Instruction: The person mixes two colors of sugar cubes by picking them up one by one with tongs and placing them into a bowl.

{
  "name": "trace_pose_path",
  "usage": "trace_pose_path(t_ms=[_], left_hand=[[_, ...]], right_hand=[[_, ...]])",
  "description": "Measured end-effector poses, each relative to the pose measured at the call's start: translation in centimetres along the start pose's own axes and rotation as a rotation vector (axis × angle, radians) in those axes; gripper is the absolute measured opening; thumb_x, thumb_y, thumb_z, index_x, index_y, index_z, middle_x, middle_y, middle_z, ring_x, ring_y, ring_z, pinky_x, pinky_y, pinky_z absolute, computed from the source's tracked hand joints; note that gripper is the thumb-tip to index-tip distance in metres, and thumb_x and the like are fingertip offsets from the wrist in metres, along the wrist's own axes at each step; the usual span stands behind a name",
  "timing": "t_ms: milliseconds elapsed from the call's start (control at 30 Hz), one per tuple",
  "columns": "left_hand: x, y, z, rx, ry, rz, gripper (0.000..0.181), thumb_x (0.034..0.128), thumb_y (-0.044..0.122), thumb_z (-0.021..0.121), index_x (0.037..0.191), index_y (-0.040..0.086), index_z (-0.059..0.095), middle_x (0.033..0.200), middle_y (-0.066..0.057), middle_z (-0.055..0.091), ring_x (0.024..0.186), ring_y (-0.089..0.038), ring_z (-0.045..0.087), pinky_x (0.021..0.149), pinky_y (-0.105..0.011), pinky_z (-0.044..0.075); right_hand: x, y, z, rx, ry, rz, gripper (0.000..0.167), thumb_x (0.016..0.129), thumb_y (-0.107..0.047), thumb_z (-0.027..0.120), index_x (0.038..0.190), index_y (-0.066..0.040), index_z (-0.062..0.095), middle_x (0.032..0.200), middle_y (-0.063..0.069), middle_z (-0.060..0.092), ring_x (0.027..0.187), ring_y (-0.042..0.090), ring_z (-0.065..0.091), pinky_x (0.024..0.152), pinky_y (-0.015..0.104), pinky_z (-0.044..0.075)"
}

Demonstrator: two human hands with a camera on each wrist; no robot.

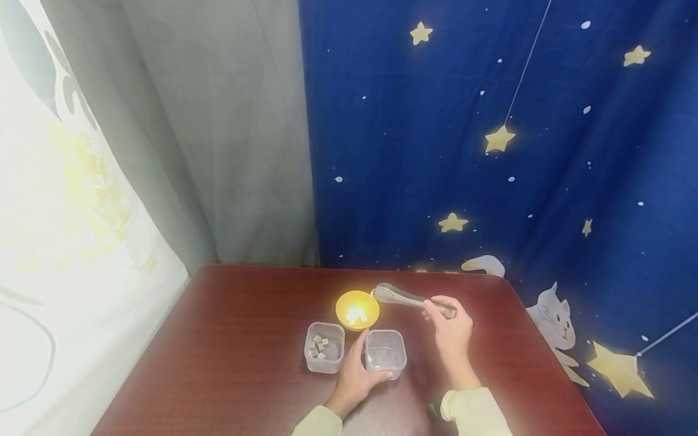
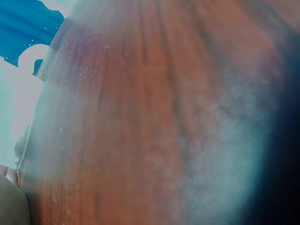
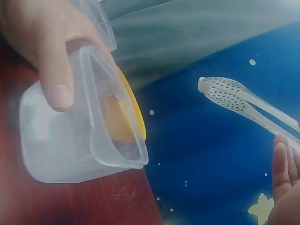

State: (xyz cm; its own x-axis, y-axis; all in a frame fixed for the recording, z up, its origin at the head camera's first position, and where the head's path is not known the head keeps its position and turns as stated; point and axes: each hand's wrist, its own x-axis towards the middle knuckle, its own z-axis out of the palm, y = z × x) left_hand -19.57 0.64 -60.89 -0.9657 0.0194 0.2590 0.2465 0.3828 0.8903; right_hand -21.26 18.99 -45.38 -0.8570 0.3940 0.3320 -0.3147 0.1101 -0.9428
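My right hand (image 1: pixel 451 330) holds metal tongs (image 1: pixel 400 297) by the handle end; in the right wrist view the perforated tips of the tongs (image 3: pixel 227 93) pinch a small pale cube (image 3: pixel 202 85). My left hand (image 1: pixel 355 378) grips a clear square container (image 1: pixel 386 351), thumb on the near side, fingers at its left; that container holds nothing visible. Behind it stands a yellow bowl (image 1: pixel 357 297) with several white cubes (image 1: pixel 355 315). Left of my left hand, another clear container (image 1: pixel 325 366) holds several greyish cubes (image 1: pixel 319 346). The left wrist view shows mostly blurred tabletop.
The dark red table (image 1: pixel 245 339) reaches back to a grey curtain (image 1: pixel 240 133) and a blue star-patterned curtain (image 1: pixel 403 151). A bright white curtain (image 1: pixel 82 242) hangs at the left. Near my right sleeve lies a small dark thing that I cannot make out.
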Motion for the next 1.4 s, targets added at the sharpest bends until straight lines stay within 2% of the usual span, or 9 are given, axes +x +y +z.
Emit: trace_pose_path(t_ms=[167,367,533,667,900,1133,1267,1400], left_hand=[[-0.1,-0.1,0.0,0.006,-0.019,-0.023,0.109,0.0588,0.04,0.09,0.15,0.018,0.036,0.144,0.0,0.048,0.124,-0.019,0.049,0.104,-0.044,0.038],[0.0,-0.1,0.0,0.005,-0.018,-0.017,0.108,0.0593,0.041,0.09,0.15,0.019,0.036,0.144,0.0,0.048,0.124,-0.019,0.049,0.104,-0.043,0.039],[0.0,0.1,-0.1,0.001,-0.02,-0.015,0.108,0.0595,0.042,0.09,0.15,0.019,0.036,0.144,0.001,0.047,0.125,-0.018,0.048,0.104,-0.042,0.039],[0.1,0.1,0.0,0.006,-0.018,-0.002,0.108,0.0597,0.044,0.09,0.15,0.017,0.037,0.144,-0.001,0.048,0.125,-0.02,0.049,0.103,-0.044,0.039],[0.1,0.0,0.0,0.027,-0.005,0.011,0.108,0.0592,0.042,0.09,0.15,0.015,0.037,0.143,-0.004,0.049,0.124,-0.024,0.05,0.103,-0.047,0.04],[0.1,-0.1,0.0,0.024,-0.003,0.012,0.107,0.0596,0.043,0.09,0.15,0.019,0.037,0.144,-0.003,0.048,0.125,-0.023,0.049,0.103,-0.047,0.039],[0.1,0.0,0.0,0.015,-0.009,0.0,0.107,0.0593,0.042,0.09,0.15,0.023,0.036,0.143,-0.001,0.049,0.124,-0.022,0.05,0.103,-0.046,0.039],[0.1,-0.1,0.0,0.022,-0.009,0.005,0.107,0.0592,0.041,0.091,0.15,0.023,0.036,0.143,-0.002,0.049,0.125,-0.023,0.049,0.104,-0.046,0.038]], right_hand=[[0.2,-0.1,0.2,0.007,0.02,-0.02,0.02,0.081,0.001,0.076,0.095,0.011,0.067,0.07,0.019,0.069,0.061,0.025,0.068,0.052,0.022,0.053],[0.3,-0.1,0.5,0.034,0.018,-0.016,0.022,0.081,0.001,0.076,0.096,0.012,0.066,0.07,0.017,0.069,0.059,0.012,0.067,0.05,0.021,0.051],[0.3,-0.1,0.6,0.02,0.021,0.014,0.022,0.08,0.0,0.077,0.097,0.011,0.067,0.067,0.009,0.069,0.061,0.016,0.068,0.05,0.02,0.049],[0.2,0.1,0.4,0.004,0.017,0.035,0.023,0.08,-0.001,0.077,0.098,0.011,0.067,0.069,0.011,0.07,0.061,0.015,0.068,0.049,0.02,0.048],[-0.3,1.0,-0.6,-0.006,-0.041,0.09,0.021,0.081,0.001,0.075,0.099,0.009,0.066,0.071,0.01,0.07,0.061,0.011,0.067,0.056,0.024,0.055],[-1.0,2.0,-1.7,-0.016,-0.115,0.113,0.021,0.081,0.003,0.075,0.099,0.009,0.065,0.074,0.023,0.068,0.063,0.015,0.068,0.061,0.028,0.057],[-1.2,2.6,-2.2,-0.023,-0.144,0.117,0.023,0.08,0.003,0.076,0.098,0.01,0.065,0.07,0.02,0.067,0.063,0.017,0.068,0.059,0.026,0.056],[-1.0,4.3,-2.8,-0.012,-0.155,0.136,0.024,0.079,0.002,0.077,0.098,0.009,0.065,0.069,0.015,0.068,0.065,0.021,0.068,0.06,0.026,0.056]])
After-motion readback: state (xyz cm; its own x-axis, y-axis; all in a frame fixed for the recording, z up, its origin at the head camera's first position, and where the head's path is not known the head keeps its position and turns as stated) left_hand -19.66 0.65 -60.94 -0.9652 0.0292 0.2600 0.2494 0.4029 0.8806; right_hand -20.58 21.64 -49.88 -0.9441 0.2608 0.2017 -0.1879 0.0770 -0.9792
